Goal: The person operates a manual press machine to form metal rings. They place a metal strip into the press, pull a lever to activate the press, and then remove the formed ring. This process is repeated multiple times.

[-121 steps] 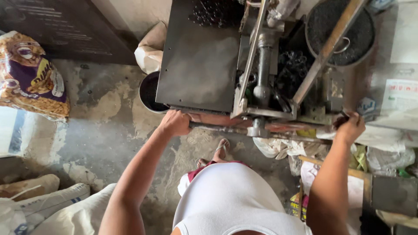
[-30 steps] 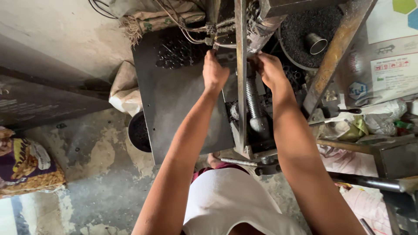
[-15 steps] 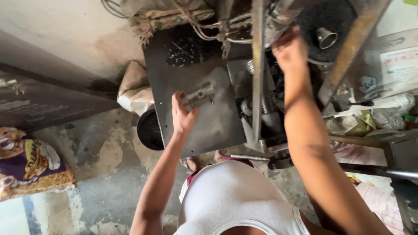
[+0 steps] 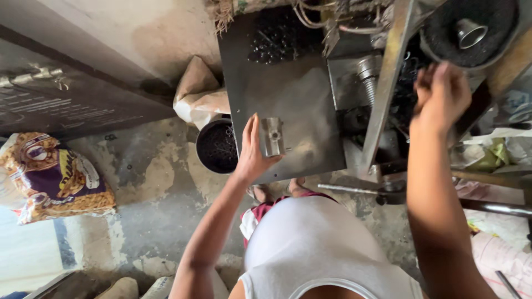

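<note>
1. Plainly, the left hand [image 4: 252, 152] grips a small grey metal block with a hole through it [image 4: 272, 136], holding it just above the dark steel plate surface [image 4: 293, 83], clear of the machine.
2. Raised over the black machine parts [image 4: 407, 77], the right hand [image 4: 443, 94] has loosely curled fingers; I cannot tell whether it holds anything.
3. A round black bucket [image 4: 217, 147] sits on the floor just beside the plate's edge, under the left hand.

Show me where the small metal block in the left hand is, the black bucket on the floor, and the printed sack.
metal block [image 4: 272, 136], head view, middle of its front face.
black bucket [image 4: 216, 147], head view, dark contents inside the rim.
printed sack [image 4: 55, 180], head view, centre of its purple panel.
</note>
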